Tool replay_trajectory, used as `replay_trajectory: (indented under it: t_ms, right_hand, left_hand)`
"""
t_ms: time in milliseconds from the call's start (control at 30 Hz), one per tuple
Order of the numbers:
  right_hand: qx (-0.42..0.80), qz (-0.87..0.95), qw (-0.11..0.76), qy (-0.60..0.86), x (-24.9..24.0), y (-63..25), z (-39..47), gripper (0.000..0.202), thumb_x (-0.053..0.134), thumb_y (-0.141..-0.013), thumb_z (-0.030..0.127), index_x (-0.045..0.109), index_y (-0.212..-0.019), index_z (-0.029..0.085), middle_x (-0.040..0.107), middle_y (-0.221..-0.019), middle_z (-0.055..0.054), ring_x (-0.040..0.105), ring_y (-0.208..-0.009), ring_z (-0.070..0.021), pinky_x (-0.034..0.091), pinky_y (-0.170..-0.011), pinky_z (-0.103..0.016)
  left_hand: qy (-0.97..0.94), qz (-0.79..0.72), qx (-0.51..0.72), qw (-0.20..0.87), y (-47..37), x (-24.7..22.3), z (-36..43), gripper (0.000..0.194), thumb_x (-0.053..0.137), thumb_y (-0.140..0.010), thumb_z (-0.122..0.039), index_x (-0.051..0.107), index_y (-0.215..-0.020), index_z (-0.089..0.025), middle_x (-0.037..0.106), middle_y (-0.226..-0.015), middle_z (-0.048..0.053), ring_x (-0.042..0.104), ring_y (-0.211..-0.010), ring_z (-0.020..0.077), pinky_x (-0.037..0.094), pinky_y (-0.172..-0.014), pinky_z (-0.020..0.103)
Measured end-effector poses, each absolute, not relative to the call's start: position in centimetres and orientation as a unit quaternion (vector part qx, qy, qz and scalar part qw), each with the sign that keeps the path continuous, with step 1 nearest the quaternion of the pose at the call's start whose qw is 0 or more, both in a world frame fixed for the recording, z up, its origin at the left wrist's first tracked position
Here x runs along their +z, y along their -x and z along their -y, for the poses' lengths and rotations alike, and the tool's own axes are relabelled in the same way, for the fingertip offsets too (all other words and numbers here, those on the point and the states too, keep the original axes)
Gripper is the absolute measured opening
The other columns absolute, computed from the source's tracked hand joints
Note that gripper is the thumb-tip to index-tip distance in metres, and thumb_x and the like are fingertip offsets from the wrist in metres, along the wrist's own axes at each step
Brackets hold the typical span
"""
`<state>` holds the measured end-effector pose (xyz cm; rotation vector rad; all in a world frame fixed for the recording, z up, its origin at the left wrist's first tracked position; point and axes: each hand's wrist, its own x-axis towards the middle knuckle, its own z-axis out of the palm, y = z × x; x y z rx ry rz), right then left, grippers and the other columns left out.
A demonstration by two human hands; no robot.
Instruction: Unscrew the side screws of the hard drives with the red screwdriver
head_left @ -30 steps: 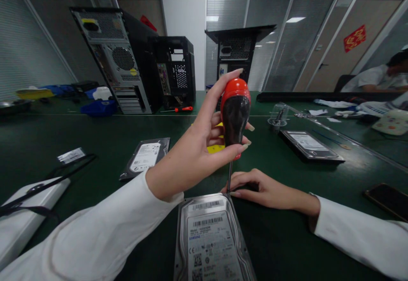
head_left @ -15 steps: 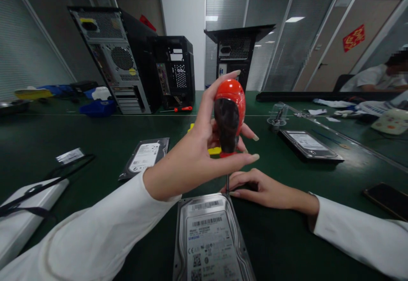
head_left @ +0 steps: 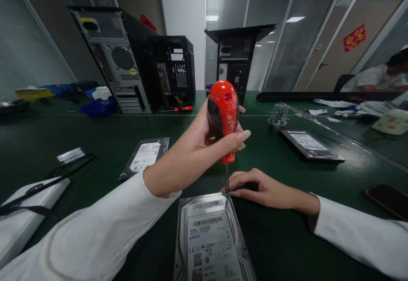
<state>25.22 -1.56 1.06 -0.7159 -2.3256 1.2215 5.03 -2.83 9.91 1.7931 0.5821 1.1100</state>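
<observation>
My left hand (head_left: 197, 134) is closed around the handle of a red and black screwdriver (head_left: 228, 115), thumb along its near side. The screwdriver stands almost upright, its thin metal shaft reaching down to the far right corner of a silver hard drive (head_left: 208, 238). That drive lies label up in front of me, its near end cut off by the frame. At the corner my right hand (head_left: 259, 187) rests on the table, with thumb and forefinger pinched about the lower end of the shaft. The very tip, and any screw under it, is hidden by the fingers.
Two more hard drives lie left (head_left: 146, 155) and right (head_left: 310, 145) on the green table. Computer cases (head_left: 134, 60) stand at the back. A clear cup (head_left: 278, 115), a phone (head_left: 387, 200) and a white box (head_left: 35, 213) are nearby. Another person (head_left: 372, 79) sits far right.
The screwdriver handle has turned, showing its lettered red side, and tilts slightly left. My left fingers have moved from a loose spread to a closer wrap. My right hand stays in place.
</observation>
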Motion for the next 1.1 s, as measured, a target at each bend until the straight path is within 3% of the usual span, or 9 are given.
replay_trajectory:
  t_ms: [167, 300, 500, 800, 1100]
  right_hand:
    - [0.444, 0.832, 0.202, 0.265, 1.12, -25.24, 1.57, 0.024, 0.053, -0.088, 0.029, 0.063, -0.104, 0.014, 0.065, -0.105, -0.006, 0.06, -0.098, -0.0133, 0.048, -0.09, -0.029]
    - [0.437, 0.836, 0.201, 0.263, 1.15, -25.25, 1.6, 0.025, 0.052, -0.089, 0.03, 0.063, -0.105, 0.014, 0.065, -0.105, -0.006, 0.06, -0.098, -0.013, 0.048, -0.09, -0.029]
    - [0.432, 0.838, 0.199, 0.266, 1.11, -25.24, 1.6, 0.024, 0.053, -0.088, 0.03, 0.063, -0.104, 0.015, 0.065, -0.105, -0.005, 0.06, -0.099, -0.0135, 0.048, -0.09, -0.029]
    - [0.437, 0.836, 0.202, 0.263, 1.26, -25.16, 1.63, 0.025, 0.052, -0.089, 0.028, 0.063, -0.105, 0.014, 0.065, -0.107, -0.006, 0.06, -0.099, -0.013, 0.047, -0.091, -0.029]
    - [0.451, 0.829, 0.199, 0.263, 1.36, -25.16, 1.61, 0.025, 0.053, -0.088, 0.028, 0.063, -0.106, 0.014, 0.065, -0.106, -0.007, 0.06, -0.099, -0.0134, 0.047, -0.091, -0.029]
  left_hand:
    - [-0.743, -0.266, 0.453, 0.414, -4.89, 9.84, 2.77, 0.04, 0.065, -0.079, -0.026, 0.05, -0.116, -0.028, 0.056, -0.088, -0.001, 0.06, -0.08, 0.0142, 0.057, -0.07, 0.025]
    - [-0.75, -0.258, 0.453, 0.408, -4.86, 10.02, 2.58, 0.045, 0.068, -0.077, -0.025, 0.05, -0.118, -0.027, 0.06, -0.092, -0.001, 0.063, -0.085, 0.0172, 0.057, -0.073, 0.027]
    - [-0.715, -0.237, 0.46, 0.471, -5.01, 10.42, 2.49, 0.058, 0.073, -0.069, -0.015, 0.043, -0.118, -0.025, 0.067, -0.092, -0.001, 0.07, -0.083, 0.0197, 0.06, -0.07, 0.029]
    - [-0.711, -0.23, 0.458, 0.482, -5.44, 10.43, 2.49, 0.03, 0.059, -0.081, -0.011, 0.045, -0.107, -0.018, 0.067, -0.102, 0.003, 0.065, -0.1, 0.0178, 0.056, -0.087, 0.029]
    - [-0.733, -0.235, 0.464, 0.438, -5.26, 9.76, 2.03, 0.033, 0.06, -0.082, -0.016, 0.051, -0.114, -0.018, 0.061, -0.113, 0.004, 0.06, -0.105, 0.0172, 0.053, -0.09, 0.027]
